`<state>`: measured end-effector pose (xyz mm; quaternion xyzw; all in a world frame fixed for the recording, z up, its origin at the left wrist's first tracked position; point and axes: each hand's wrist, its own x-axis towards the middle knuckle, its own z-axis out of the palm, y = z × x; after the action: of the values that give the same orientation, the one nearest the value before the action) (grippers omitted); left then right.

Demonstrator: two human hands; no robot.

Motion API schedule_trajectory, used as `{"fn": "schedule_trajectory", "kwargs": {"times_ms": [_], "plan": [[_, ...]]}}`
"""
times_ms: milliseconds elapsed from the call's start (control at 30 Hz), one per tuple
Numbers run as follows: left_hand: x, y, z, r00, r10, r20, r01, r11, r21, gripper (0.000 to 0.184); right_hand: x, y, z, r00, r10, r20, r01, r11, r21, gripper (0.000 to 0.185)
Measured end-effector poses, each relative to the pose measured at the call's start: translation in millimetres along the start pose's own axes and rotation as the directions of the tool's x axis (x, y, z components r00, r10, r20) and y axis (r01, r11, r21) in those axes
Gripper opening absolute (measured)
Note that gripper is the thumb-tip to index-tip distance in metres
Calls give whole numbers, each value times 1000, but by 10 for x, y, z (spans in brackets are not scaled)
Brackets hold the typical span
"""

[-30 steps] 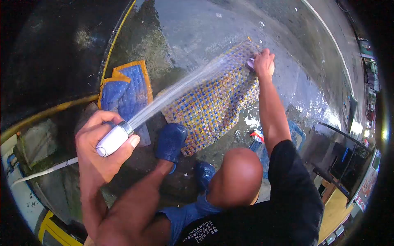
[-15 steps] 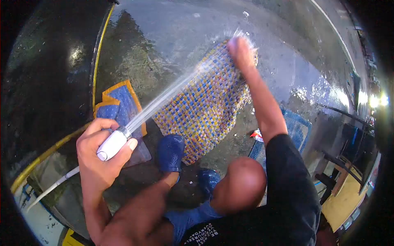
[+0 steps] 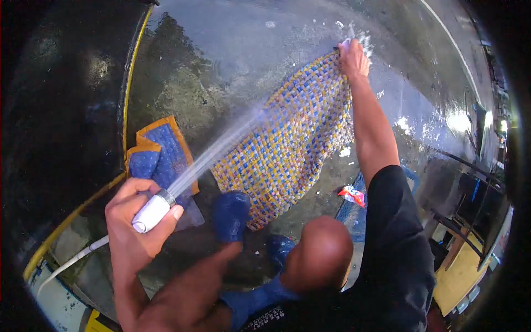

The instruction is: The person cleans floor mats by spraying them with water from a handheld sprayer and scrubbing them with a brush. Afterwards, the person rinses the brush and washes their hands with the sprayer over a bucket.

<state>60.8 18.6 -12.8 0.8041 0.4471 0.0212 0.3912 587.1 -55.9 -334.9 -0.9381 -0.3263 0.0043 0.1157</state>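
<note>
My left hand is wrapped round a white spray nozzle on a pale hose. Water shoots from the nozzle up and right onto a woven mat of blue, yellow and white strips, lying on the wet floor. At the mat's far right corner, my right hand is closed, with water splashing around it. A pale purplish bit shows at its fingertips, but what it grips is mostly hidden. One blue clog touches the mat's near edge.
Left of the mat lies a folded blue cloth with orange edging. A blue mat and a red-and-white wrapper are at right, partly behind my arm. A yellow-edged ledge runs along the left. A yellowish board stands lower right.
My right hand has moved away and to the right, and the mat's far end has shifted with it. The left hand is slightly lower, still spraying. More of the wrapper shows.
</note>
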Motion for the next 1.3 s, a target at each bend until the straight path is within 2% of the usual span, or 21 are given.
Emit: {"fn": "schedule_trajectory", "kwargs": {"times_ms": [67, 100, 133, 200, 267, 300, 333, 367, 400, 467, 567, 633, 700, 767, 800, 867, 967, 1067, 1100, 1200, 1300], "plan": [[-30, -8, -3, 999, -39, -4, 39, 998, -39, 19, -137, -245, 186, 867, -496, 44, 489, 832, -262, 18], [-54, -24, -11, 999, -34, -6, 34, 998, -49, 19, -517, -651, 121, 767, -642, -2, 641, 766, -34, 14], [-42, -36, -14, 999, -32, -10, 32, 998, -59, 19, -1085, -940, 226, 833, -552, 25, 539, 821, 188, 20], [-23, -70, -37, 998, -55, -13, 54, 995, -83, 21, -1592, -1198, 247, 734, -466, 494, 479, 871, 109, 24], [-30, -126, -26, 998, -66, -21, 64, 994, -87, 22, -1611, -968, 42, 725, -454, 518, 450, 882, 143, 28], [-34, -136, -10, 997, -74, -33, 72, 994, -82, 22, -1119, -644, 226, 685, -654, 319, 698, 715, -33, 24], [-74, -113, -28, 997, -74, -32, 72, 995, -65, 22, -762, -288, 357, 845, -534, 34, 535, 845, -29, 22], [-56, -103, -62, 998, -63, -29, 61, 997, -47, 21, -447, -246, 120, 996, -85, 23, 84, 996, 30, 29], [-55, -116, -93, 997, -70, -29, 68, 996, -52, 21, -139, 4, 104, 997, -63, -46, 58, 994, -96, 35], [-119, -137, -90, 996, -95, -3, 94, 992, -84, 20, 22, 75, -251, 965, -85, -247, 71, 995, -65, 41], [-123, -158, -46, 997, -78, 2, 78, 990, -117, 20, -537, 96, -862, 1000, 15, 1, -15, 1000, 9, 45], [-109, -127, -44, 998, -49, -27, 45, 992, -114, 20, -1010, 545, -970, 956, 150, 253, -158, 987, 13, 46], [-112, -77, -40, 998, -46, -42, 41, 992, -119, 21, -1579, 855, -986, 887, 140, 440, -200, 975, 93, 50], [-96, -39, -5, 999, 1, -40, -5, 996, -87, 21, -2019, 742, -1009, 846, 89, 526, -110, 994, 10, 62], [-83, -11, 20, 999, 25, -32, -27, 997, -72, 21, -2134, 823, -830, 865, 67, 497, -100, 994, 39, 71], [-73, 52, 44, 1000, 19, -8, -19, 998, -61, 21, -2184, 609, -870, 852, 155, 500, -183, 983, 8, 65], [-100, 156, 51, 1000, 18, 10, -18, 999, -32, 21, -2201, 702, -763, 910, 113, 399, -141, 989, 40, 53], [-71, 216, 76, 996, 83, 16, -83, 997, 0, 22, -2057, 1017, -777, 872, 58, 485, -112, 990, 84, 41], [-73, 229, 65, 994, 112, 10, -112, 994, 19, 22, -2061, 1412, -547, 886, -28, 464, 11, 999, 39, 38], [-88, 269, 47, 999, 45, 7, -44, 999, -19, 22, -2145, 1631, -1205, 851, 270, 450, -265, 961, -75, 40], [-46, 216, 75, 997, 73, 22, -73, 997, -10, 21, -2463, 1662, -1374, 940, 280, 196, -270, 960, -78, 47]]}}
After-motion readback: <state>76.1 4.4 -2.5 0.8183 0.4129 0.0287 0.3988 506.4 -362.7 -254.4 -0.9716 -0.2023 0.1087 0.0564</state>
